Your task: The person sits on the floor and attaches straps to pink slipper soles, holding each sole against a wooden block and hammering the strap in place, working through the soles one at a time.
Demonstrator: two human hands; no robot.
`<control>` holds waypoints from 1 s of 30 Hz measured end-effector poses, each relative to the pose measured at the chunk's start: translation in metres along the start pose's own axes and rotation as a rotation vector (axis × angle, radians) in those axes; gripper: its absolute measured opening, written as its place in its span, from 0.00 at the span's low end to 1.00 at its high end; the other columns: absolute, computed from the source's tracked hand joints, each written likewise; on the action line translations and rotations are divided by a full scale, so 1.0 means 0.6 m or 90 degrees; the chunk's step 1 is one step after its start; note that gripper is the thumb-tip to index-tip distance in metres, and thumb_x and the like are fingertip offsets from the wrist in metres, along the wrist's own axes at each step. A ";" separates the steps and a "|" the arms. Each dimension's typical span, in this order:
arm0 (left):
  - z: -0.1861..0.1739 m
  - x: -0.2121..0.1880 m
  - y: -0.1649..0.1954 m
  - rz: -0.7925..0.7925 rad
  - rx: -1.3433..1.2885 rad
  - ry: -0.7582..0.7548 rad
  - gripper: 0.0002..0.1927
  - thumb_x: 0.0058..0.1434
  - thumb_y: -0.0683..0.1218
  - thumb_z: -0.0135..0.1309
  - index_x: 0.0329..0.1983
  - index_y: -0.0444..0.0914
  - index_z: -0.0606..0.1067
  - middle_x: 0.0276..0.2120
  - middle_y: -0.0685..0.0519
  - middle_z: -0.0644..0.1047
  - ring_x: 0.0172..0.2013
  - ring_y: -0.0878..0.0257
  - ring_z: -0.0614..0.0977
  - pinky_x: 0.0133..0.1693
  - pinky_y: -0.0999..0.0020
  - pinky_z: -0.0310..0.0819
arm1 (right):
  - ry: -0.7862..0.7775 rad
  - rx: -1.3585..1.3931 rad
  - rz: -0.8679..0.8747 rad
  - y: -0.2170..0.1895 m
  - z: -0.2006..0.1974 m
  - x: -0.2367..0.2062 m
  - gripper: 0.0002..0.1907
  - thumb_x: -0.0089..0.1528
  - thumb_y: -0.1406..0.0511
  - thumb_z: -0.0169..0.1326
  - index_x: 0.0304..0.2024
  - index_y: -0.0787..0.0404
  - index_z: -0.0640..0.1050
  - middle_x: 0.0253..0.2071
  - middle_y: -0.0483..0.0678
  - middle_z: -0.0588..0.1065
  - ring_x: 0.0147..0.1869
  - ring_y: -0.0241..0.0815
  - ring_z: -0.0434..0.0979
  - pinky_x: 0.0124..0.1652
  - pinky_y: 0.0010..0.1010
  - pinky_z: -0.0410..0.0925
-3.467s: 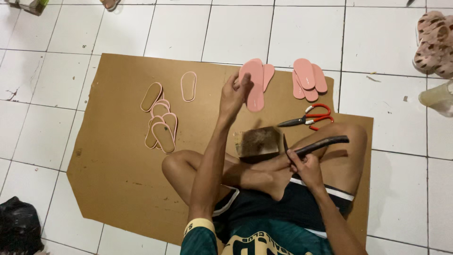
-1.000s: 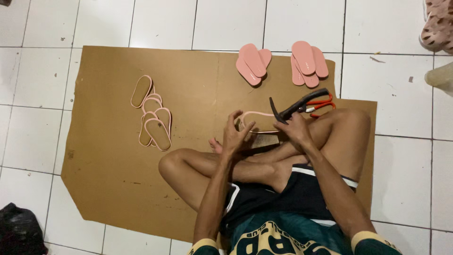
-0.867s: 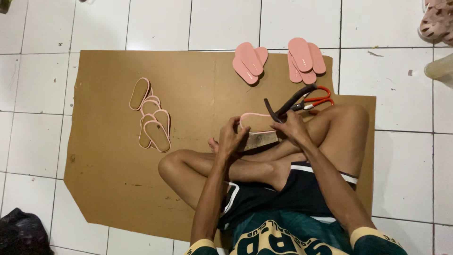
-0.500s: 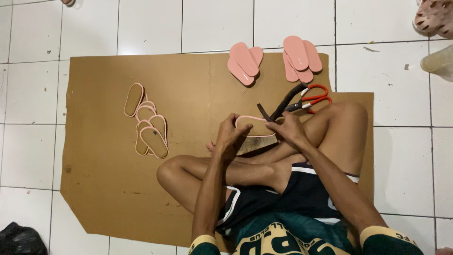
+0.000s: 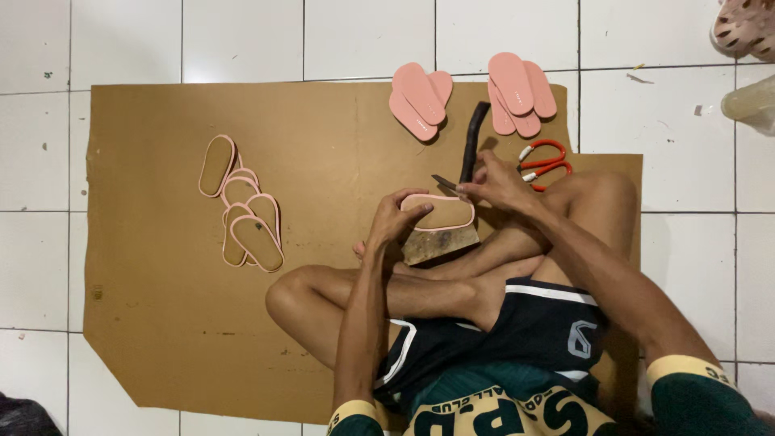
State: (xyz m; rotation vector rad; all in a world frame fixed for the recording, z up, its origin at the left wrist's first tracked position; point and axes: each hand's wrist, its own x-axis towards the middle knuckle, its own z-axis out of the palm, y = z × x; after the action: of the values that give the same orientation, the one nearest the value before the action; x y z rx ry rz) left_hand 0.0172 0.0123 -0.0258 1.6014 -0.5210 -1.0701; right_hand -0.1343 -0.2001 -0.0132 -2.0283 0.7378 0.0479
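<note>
Down on a cardboard sheet (image 5: 161, 323) over white floor tiles (image 5: 242, 40), the left hand (image 5: 391, 222) is gripping a pink-rimmed sole (image 5: 440, 214) while the right hand (image 5: 500, 182) is clasping a dark-handled knife (image 5: 471, 145)

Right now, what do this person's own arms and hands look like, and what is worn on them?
Left hand and right hand are bare: no gloves. Forearms are uncovered; dark green sleeves with pale yellow cuffs sit higher up. No watch or rings can be seen.

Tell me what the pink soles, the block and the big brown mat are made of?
The soles look like matte foam or soft rubber: flat, smooth-edged, no shine. The block seems to be raw wood, pale with a rough-cut face. The mat looks like cardboard: dull brown, creased, with cut corners.
</note>
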 end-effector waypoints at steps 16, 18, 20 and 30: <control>0.000 0.001 -0.031 0.035 0.017 0.007 0.16 0.56 0.46 0.67 0.45 0.34 0.81 0.38 0.51 0.83 0.39 0.65 0.82 0.45 0.68 0.77 | -0.392 -0.279 0.070 -0.082 -0.025 0.118 0.17 0.58 0.54 0.61 0.27 0.60 0.87 0.24 0.46 0.82 0.29 0.43 0.79 0.33 0.38 0.68; 0.001 0.002 -0.034 0.060 0.041 0.026 0.16 0.56 0.46 0.68 0.45 0.34 0.82 0.38 0.51 0.83 0.41 0.65 0.82 0.48 0.68 0.75 | -0.384 -0.287 0.063 -0.081 -0.024 0.108 0.18 0.59 0.55 0.60 0.25 0.61 0.86 0.22 0.46 0.81 0.28 0.44 0.78 0.32 0.37 0.68; 0.003 0.003 -0.036 0.069 0.058 0.040 0.16 0.55 0.46 0.68 0.44 0.34 0.82 0.39 0.51 0.84 0.42 0.64 0.82 0.50 0.68 0.74 | -0.367 -0.310 0.056 -0.073 -0.022 0.089 0.21 0.61 0.54 0.58 0.22 0.62 0.84 0.22 0.50 0.79 0.27 0.46 0.79 0.32 0.38 0.68; 0.013 -0.011 -0.022 0.046 0.038 0.076 0.15 0.55 0.45 0.67 0.43 0.34 0.82 0.38 0.48 0.83 0.40 0.63 0.81 0.49 0.67 0.75 | 0.023 -0.245 -0.152 -0.049 0.043 -0.049 0.25 0.62 0.59 0.58 0.50 0.75 0.70 0.29 0.64 0.76 0.32 0.65 0.79 0.31 0.50 0.71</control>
State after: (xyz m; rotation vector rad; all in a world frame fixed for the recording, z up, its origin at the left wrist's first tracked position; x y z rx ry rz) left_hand 0.0048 0.0174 -0.0357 1.6747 -0.5307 -0.9061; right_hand -0.1368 -0.1545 0.0043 -2.4785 0.5325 0.0166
